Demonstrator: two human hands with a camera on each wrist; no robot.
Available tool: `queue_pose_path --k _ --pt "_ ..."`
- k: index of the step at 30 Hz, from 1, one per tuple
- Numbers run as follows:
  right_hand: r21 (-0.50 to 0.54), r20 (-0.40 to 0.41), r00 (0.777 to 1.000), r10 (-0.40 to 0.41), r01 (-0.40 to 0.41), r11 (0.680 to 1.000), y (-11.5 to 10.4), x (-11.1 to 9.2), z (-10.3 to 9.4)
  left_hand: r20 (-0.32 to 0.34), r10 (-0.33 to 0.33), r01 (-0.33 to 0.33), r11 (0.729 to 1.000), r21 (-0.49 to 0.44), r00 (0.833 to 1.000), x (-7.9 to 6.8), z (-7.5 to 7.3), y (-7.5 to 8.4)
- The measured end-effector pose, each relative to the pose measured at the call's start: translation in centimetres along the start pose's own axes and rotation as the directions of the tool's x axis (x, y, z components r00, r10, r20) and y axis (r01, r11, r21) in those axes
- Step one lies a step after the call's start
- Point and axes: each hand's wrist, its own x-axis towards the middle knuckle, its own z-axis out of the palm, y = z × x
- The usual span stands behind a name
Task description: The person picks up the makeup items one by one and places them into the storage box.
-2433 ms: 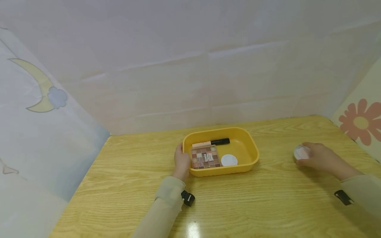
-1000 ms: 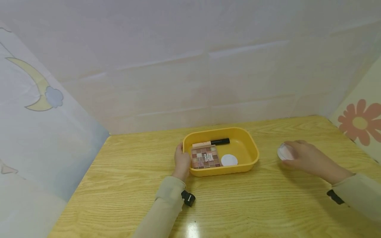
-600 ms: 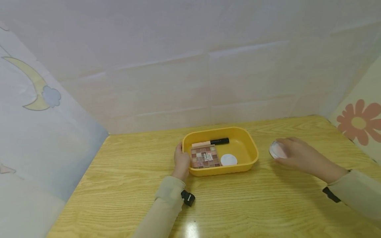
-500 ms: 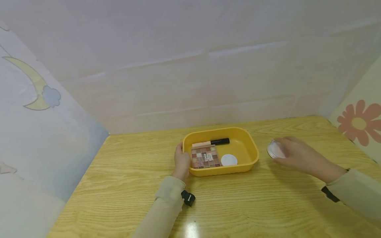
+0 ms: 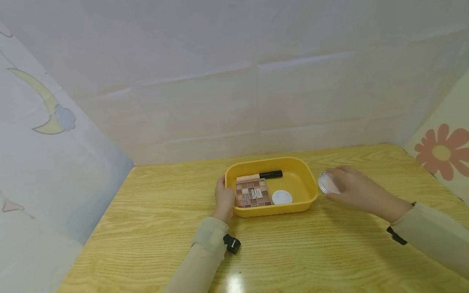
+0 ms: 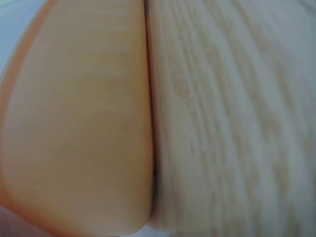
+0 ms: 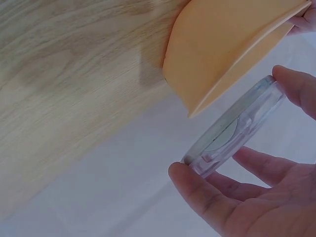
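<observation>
My right hand (image 5: 353,189) pinches a round, clear-cased cosmetic compact (image 5: 327,183) by its edges, just off the right end of a yellow plastic basket (image 5: 271,211). In the right wrist view the compact (image 7: 234,126) is tilted, thumb and fingertips on opposite sides of its rim, close to the basket's wall (image 7: 212,54). At the basket's left end my left hand (image 5: 224,199) grips the wall. Inside lie an eyeshadow palette (image 5: 253,193) marked BACK, a pale tube with a black cap (image 5: 270,174), and a round white case (image 5: 282,197).
The basket stands on a wood-grain table (image 5: 165,211), seen beside its outer wall (image 6: 79,108) in the left wrist view. Pale sheets (image 5: 194,101) hang behind and along both sides, printed with a moon (image 5: 40,95) and a red flower (image 5: 441,152).
My right hand has carried the compact leftward over the table, from far right to right beside the basket. The left hand and the basket have stayed where they were.
</observation>
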Motion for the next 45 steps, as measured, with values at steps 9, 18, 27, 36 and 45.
queue_pose_path --k 9,18,27,36,45 --pt "-0.015 -0.035 0.999 -0.041 0.04 0.999 -0.5 0.5 0.4 -0.002 -0.008 0.008 1.0 -0.005 1.0 0.0 0.0 0.0" --pt "0.039 -0.022 0.997 -0.077 0.078 0.996 -1.4 1.2 0.3 -0.008 -0.009 0.009 1.0 0.003 1.0 0.2 0.0 0.2" --pt "0.088 -0.008 0.995 -0.1 0.1 0.991 -2.4 2.0 0.6 -0.005 -0.025 0.025 1.0 0.012 1.0 0.4 -0.1 0.1" --pt "0.119 0.028 0.993 -0.112 0.108 0.987 -2.6 3.1 1.1 -0.004 -0.018 0.018 1.0 0.004 1.0 0.1 0.1 0.1" --pt "0.13 0.079 0.988 -0.135 0.124 0.984 -2.3 4.6 1.5 -0.002 -0.013 0.013 1.0 0.016 1.0 0.0 0.0 0.0"
